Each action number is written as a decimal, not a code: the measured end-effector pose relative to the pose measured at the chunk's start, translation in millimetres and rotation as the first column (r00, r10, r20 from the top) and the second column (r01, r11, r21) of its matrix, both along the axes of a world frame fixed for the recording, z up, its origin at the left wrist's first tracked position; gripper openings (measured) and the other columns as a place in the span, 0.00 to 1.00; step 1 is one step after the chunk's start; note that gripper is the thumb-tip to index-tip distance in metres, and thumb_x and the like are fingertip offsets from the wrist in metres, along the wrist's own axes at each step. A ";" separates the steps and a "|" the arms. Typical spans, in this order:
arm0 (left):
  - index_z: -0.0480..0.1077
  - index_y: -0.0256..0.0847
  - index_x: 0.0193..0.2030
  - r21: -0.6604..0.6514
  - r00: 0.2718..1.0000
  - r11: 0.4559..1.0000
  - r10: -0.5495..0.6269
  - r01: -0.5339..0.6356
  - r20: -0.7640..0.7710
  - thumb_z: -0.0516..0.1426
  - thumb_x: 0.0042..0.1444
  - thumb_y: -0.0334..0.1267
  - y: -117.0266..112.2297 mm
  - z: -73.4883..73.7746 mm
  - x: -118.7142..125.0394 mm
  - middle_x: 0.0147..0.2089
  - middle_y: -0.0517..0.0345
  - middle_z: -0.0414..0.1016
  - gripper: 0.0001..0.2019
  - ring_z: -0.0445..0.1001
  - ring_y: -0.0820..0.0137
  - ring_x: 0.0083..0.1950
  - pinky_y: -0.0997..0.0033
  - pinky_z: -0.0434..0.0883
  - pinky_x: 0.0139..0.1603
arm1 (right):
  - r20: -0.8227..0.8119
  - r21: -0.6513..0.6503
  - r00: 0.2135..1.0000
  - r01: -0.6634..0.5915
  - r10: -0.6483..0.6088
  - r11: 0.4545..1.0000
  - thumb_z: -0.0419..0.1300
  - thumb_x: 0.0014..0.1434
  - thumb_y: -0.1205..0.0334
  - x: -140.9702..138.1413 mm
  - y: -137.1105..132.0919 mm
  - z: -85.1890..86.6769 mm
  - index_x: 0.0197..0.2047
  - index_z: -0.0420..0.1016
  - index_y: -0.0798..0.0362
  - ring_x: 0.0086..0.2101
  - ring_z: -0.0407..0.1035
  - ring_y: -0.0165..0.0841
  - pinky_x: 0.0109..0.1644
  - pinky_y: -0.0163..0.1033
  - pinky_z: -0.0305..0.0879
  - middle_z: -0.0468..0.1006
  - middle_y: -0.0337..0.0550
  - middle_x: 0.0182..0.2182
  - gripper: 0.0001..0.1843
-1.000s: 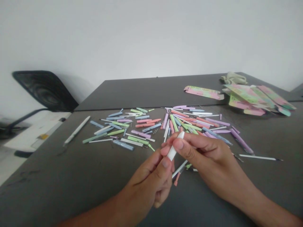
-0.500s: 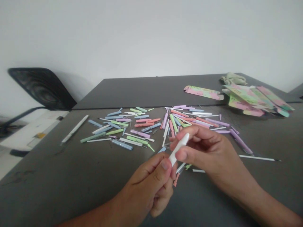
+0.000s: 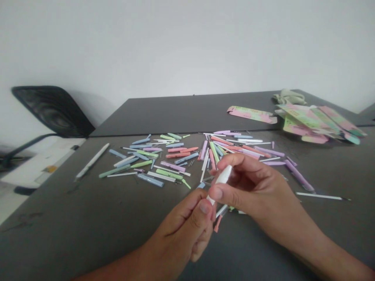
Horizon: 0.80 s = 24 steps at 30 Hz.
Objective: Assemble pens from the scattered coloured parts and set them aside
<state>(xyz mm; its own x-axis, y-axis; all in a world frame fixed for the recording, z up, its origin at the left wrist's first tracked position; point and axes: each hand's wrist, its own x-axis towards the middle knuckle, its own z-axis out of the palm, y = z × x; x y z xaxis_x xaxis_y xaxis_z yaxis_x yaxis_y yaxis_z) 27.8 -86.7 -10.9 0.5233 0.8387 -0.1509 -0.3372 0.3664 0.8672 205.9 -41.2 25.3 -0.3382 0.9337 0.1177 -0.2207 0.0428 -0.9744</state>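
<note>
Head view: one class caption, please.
Left hand and right hand hold a white pen piece over a table strewn with colourful pen parts.

The person's bare left hand (image 3: 187, 228), on the near left, has slender fingers, a creased thumb knuckle and a short, rounded thumbnail (image 3: 204, 207); the bare right hand (image 3: 252, 189) has a similarly short thumbnail; the uncovered left forearm (image 3: 123, 263) and uncovered right forearm (image 3: 322, 242) narrow smoothly towards the wrists

Dim, diffuse light leaves the wall (image 3: 187, 58) brightest at upper centre, its corners darker. The chair (image 3: 52, 107) at left casts a faint shadow (image 3: 88, 102); cartons (image 3: 306, 117) at right look blurred.
</note>
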 end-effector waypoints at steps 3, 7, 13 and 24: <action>0.62 0.43 0.37 -0.010 0.999 1.000 -0.020 0.021 0.026 0.57 0.71 0.61 -1.6 -0.8 0.0 0.24 0.74 0.51 0.23 0.44 0.80 0.20 0.81 0.48 0.19 | -0.097 0.020 0.992 -0.073 0.075 0.997 0.70 0.66 0.63 1.5 -0.7 -0.6 0.52 0.81 0.45 0.39 0.85 0.33 0.44 0.38 0.83 0.88 0.38 0.41 0.12; 0.63 0.42 0.38 0.016 0.999 1.000 -0.022 0.022 -0.025 0.54 0.74 0.60 -3.6 -2.5 -0.8 0.25 0.72 0.53 0.22 0.47 0.79 0.22 0.78 0.51 0.22 | -0.059 0.047 0.997 -0.045 0.048 0.998 0.74 0.62 0.61 2.8 -0.7 0.0 0.61 0.74 0.42 0.49 0.84 0.38 0.45 0.38 0.84 0.86 0.43 0.51 0.26; 0.63 0.43 0.39 0.023 1.000 0.999 -0.025 0.024 0.013 0.52 0.76 0.57 -1.2 -5.4 -1.5 0.25 0.72 0.51 0.21 0.46 0.78 0.22 0.78 0.50 0.22 | -0.040 0.029 0.999 0.038 -0.036 0.999 0.76 0.58 0.67 -0.8 -0.1 1.2 0.48 0.80 0.47 0.30 0.79 0.26 0.34 0.28 0.78 0.81 0.30 0.29 0.16; 0.64 0.42 0.39 0.062 1.000 0.998 0.001 0.000 -0.027 0.50 0.77 0.55 -2.9 -8.0 -1.5 0.26 0.71 0.52 0.20 0.48 0.78 0.23 0.78 0.52 0.23 | -0.139 0.001 0.988 0.063 -0.062 0.998 0.79 0.51 0.73 -2.5 2.7 3.0 0.47 0.80 0.45 0.33 0.80 0.24 0.38 0.26 0.77 0.84 0.28 0.32 0.24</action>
<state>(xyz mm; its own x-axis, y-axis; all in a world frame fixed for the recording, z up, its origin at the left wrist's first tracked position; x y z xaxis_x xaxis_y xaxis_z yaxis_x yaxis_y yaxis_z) 26.2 -89.5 -18.9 0.5194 0.8471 -0.1128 -0.3138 0.3118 0.8968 203.4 -38.6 28.4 -0.2590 0.9518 0.1641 -0.3505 0.0657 -0.9343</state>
